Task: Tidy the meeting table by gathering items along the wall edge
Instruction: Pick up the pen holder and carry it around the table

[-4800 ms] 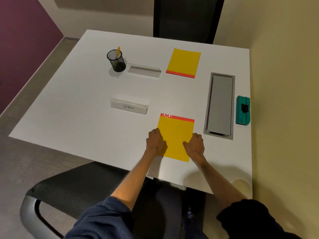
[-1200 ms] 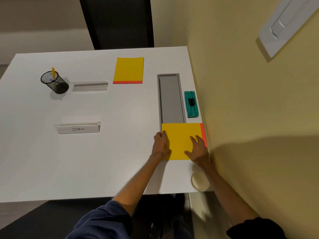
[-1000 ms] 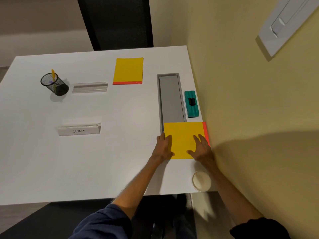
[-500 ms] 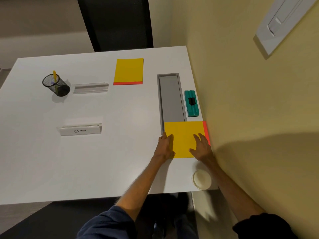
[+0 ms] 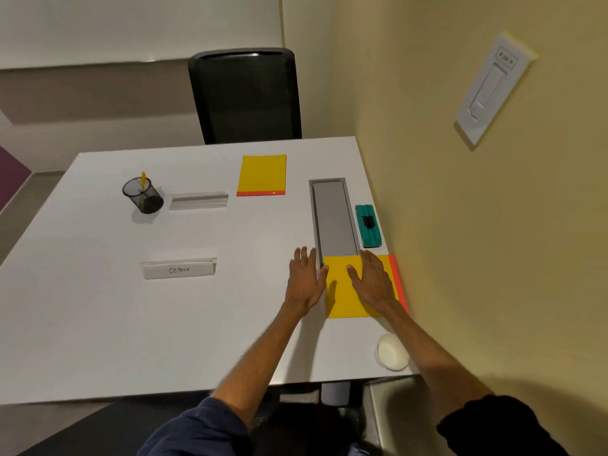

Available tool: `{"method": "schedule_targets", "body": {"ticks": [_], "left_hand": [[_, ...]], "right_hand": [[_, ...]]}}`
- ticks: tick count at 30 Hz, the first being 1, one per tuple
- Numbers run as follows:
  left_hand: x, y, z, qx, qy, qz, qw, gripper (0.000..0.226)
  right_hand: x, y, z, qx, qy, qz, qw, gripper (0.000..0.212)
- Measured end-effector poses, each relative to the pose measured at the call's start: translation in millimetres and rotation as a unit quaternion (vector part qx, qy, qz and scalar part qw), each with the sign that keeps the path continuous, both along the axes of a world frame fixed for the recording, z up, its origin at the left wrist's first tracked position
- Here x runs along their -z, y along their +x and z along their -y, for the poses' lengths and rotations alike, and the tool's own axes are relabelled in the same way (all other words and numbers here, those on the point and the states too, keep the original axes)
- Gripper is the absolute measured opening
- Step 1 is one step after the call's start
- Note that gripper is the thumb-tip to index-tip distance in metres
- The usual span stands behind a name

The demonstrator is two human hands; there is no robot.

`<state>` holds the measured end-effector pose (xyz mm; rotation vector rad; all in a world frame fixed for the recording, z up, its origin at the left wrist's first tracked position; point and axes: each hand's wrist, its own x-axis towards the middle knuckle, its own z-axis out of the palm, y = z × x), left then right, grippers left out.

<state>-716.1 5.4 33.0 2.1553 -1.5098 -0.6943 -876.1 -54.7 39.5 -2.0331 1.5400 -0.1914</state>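
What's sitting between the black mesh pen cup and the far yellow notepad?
Head view: a clear plastic nameplate holder lies between the black mesh pen cup and the far yellow notepad.

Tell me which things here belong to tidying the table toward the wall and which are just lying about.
Part of the job: near yellow pad under the right hand, left hand beside it; far yellow pad; pen cup; OSTRICH name card; blank card holder; green eraser and white cup, already by the wall.
Just there: grey table hatch, black chair, wall panel.
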Motion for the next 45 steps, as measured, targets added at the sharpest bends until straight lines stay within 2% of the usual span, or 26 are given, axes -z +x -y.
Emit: {"method": "schedule_targets", "body": {"ticks": [11, 20, 24, 30, 35, 45], "left_hand": [[-79.0, 56.7, -49.3, -0.053, -0.084, 0.080, 0.992, 0.067], [-121.8, 108.1, -124.1, -0.193, -0.080, 0.143, 0.967, 0.074], [-125.5, 111.0, -181.0, -0.243, -0.071, 0.192, 0.948, 0.077], [-118.7, 110.7, -288.6, -0.313, -0.027, 0.225, 0.922, 0.078], [-123.0, 127.5, -374.7, -0.409, 0.006, 0.222, 0.885, 0.080], [-109.7, 157.9, -537.8, -0.546, 0.024, 0.185, 0.816, 0.078]], "right_hand": [[-89.9, 71.8, -24.9, -0.032, -0.107, 0.076, 0.991, 0.070], [-143.8, 129.6, -72.6, -0.152, -0.144, 0.158, 0.965, 0.067], [-145.8, 147.0, -107.3, -0.203, -0.141, 0.178, 0.953, 0.065], [-133.6, 184.8, -185.9, -0.286, -0.112, 0.164, 0.938, 0.069], [-130.5, 222.7, -261.1, -0.371, -0.093, 0.183, 0.906, 0.071], [-111.5, 296.0, -416.1, -0.524, -0.084, 0.150, 0.834, 0.070]]}}
